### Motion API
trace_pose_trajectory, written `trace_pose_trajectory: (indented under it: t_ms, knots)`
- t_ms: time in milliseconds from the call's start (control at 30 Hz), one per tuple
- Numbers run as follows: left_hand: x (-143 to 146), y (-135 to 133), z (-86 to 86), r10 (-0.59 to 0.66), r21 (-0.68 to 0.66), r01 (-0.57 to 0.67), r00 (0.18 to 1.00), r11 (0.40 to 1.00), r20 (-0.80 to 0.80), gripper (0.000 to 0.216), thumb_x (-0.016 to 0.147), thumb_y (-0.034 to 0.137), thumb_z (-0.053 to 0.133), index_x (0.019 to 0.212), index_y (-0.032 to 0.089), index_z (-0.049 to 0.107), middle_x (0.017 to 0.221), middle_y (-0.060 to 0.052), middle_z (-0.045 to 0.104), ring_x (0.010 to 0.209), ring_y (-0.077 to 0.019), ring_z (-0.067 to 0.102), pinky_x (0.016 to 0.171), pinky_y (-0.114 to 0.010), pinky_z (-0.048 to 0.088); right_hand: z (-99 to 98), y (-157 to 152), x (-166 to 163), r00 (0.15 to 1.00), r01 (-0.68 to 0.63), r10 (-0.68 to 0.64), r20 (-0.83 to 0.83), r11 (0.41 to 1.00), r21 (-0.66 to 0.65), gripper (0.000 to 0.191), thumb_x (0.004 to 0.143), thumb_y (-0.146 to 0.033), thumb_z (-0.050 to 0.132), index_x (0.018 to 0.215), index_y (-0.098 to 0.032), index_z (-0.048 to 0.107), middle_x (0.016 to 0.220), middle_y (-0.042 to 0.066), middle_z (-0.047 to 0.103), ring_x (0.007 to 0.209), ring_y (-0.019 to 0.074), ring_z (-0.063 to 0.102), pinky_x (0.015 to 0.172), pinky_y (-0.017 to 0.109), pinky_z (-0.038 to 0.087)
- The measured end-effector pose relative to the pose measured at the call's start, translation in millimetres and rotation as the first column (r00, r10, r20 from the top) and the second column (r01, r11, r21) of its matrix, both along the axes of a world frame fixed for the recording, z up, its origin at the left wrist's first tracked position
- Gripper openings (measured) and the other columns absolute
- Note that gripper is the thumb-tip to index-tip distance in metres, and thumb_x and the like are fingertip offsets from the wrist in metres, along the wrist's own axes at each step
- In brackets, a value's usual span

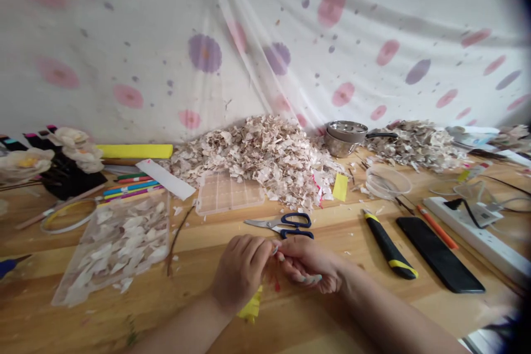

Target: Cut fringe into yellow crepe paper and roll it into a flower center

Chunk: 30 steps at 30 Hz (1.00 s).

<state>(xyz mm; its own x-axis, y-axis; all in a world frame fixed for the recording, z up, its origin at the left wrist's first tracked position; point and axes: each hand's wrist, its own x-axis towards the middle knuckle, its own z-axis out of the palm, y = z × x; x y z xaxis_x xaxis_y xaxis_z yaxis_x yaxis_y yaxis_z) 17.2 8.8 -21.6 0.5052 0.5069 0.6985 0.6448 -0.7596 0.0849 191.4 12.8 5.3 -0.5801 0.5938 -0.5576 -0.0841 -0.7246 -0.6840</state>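
My left hand [243, 268] and my right hand [309, 263] meet low in the middle of the head view, fingertips together. Both are closed in a pinch around a small whitish piece [275, 250], mostly covered by the fingers, so its kind cannot be made out. A yellow strip [251, 305] lies beneath my left hand, and a small red mark [277, 286] shows on the table between the wrists. Just beyond my hands rests a pair of scissors [271, 224] with dark blue handles, blades pointing left. The right knuckles are near its lower handle.
A large heap of pale flakes [257, 149] sits behind a clear divided tray [230, 193]. Leftward lies a clear tray of white flakes [124, 232]. A utility knife [390, 246], black phone [440, 254], orange pen [437, 227] and power strip [477, 235] are on the right.
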Motion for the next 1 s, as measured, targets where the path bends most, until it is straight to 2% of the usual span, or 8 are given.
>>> trace_pose_trajectory:
  t_ms: [167, 267, 467, 600, 733, 833, 900, 1000]
  knots:
    - [-2, 4, -5.9, 0.004, -0.146, 0.003, 0.999, 0.989, 0.047, 0.022, 0.092, 0.018, 0.038, 0.083, 0.018, 0.057, 0.071, -0.006, 0.064, 0.066, -0.0199, 0.058, 0.062, -0.031, 0.043, -3.0, -1, -5, 0.992, 0.056, -0.082, 0.095, 0.967, 0.248, 0.03, 0.082, -0.044, 0.059, 0.073, -0.016, 0.051, 0.046, -0.006, 0.054, 0.03, 0.0027, 0.036, 0.028, 0.012, 0.023]
    - [0, 6, -8.5, 0.002, -0.376, 0.051, 0.99, 0.925, 0.139, 0.023, 0.094, 0.022, 0.037, 0.081, 0.018, 0.056, 0.071, -0.004, 0.061, 0.068, -0.0181, 0.058, 0.063, -0.029, 0.044, -9.4, -1, -7, 0.966, 0.025, -0.15, 0.212, 0.867, 0.498, 0.038, 0.08, -0.054, 0.056, 0.07, -0.018, 0.047, 0.046, -0.007, 0.049, 0.036, 0.0055, 0.038, 0.034, 0.016, 0.028]
    - [6, -3, -4.1, 0.188, -0.785, 0.387, 0.83, 0.483, 0.525, 0.033, 0.092, 0.045, 0.04, 0.083, 0.018, 0.056, 0.066, 0.001, 0.053, 0.061, -0.0141, 0.051, 0.056, -0.024, 0.041, -15.2, -2, -6, 0.862, -0.172, -0.351, 0.366, 0.477, 0.862, 0.039, 0.09, -0.046, 0.045, 0.064, -0.017, 0.048, 0.062, 0.0, 0.05, 0.06, 0.011, 0.046, 0.057, 0.022, 0.037]
    - [8, -9, -4.6, 0.405, -0.753, 0.633, 0.649, 0.181, 0.644, 0.044, 0.077, 0.061, 0.055, 0.079, 0.017, 0.056, 0.063, 0.003, 0.052, 0.056, -0.0127, 0.049, 0.053, -0.023, 0.04, -21.6, -3, -3, 0.854, -0.303, -0.338, 0.395, 0.294, 0.907, 0.031, 0.095, -0.034, 0.038, 0.076, -0.018, 0.055, 0.069, 0.003, 0.058, 0.064, 0.0144, 0.052, 0.06, 0.025, 0.039]
    - [7, -3, -8.7, 0.504, -0.637, 0.769, 0.531, 0.052, 0.682, 0.044, 0.069, 0.059, 0.066, 0.071, 0.016, 0.055, 0.057, 0.004, 0.049, 0.051, -0.0096, 0.043, 0.051, -0.021, 0.038, -29.0, 0, 0, 0.847, -0.362, -0.394, 0.357, 0.064, 0.93, 0.021, 0.092, -0.028, 0.041, 0.083, -0.02, 0.058, 0.072, 0.007, 0.062, 0.066, 0.0173, 0.055, 0.062, 0.028, 0.04]
    - [6, 1, -11.5, 0.494, -0.627, 0.779, 0.532, 0.033, 0.688, 0.044, 0.069, 0.059, 0.066, 0.067, 0.016, 0.053, 0.051, 0.006, 0.045, 0.045, -0.0077, 0.036, 0.045, -0.02, 0.031, -32.4, 2, -2, 0.852, -0.299, -0.39, 0.35, 0.187, 0.936, 0.026, 0.091, -0.039, 0.045, 0.076, -0.021, 0.056, 0.071, 0.006, 0.062, 0.065, 0.0168, 0.055, 0.062, 0.028, 0.041]
    - [7, 1, -13.3, 0.429, -0.667, 0.741, 0.578, 0.08, 0.694, 0.042, 0.074, 0.059, 0.061, 0.07, 0.017, 0.054, 0.053, 0.005, 0.047, 0.046, -0.0089, 0.039, 0.045, -0.02, 0.033, -33.6, 2, -6, 0.876, -0.111, -0.379, 0.298, 0.443, 0.89, 0.038, 0.089, -0.053, 0.044, 0.072, -0.02, 0.052, 0.064, 0.004, 0.059, 0.057, 0.0134, 0.053, 0.054, 0.024, 0.041]
    - [9, -3, -14.5, 0.281, -0.709, 0.649, 0.65, 0.277, 0.706, 0.036, 0.087, 0.051, 0.049, 0.075, 0.018, 0.055, 0.064, 0.0, 0.057, 0.061, -0.0133, 0.053, 0.06, -0.024, 0.042, -31.7, 1, -13, 0.938, 0.127, -0.253, 0.237, 0.887, 0.444, 0.057, 0.082, -0.074, 0.03, 0.069, -0.021, 0.045, 0.04, -0.005, 0.045, 0.028, 0.0078, 0.033, 0.029, 0.019, 0.021]
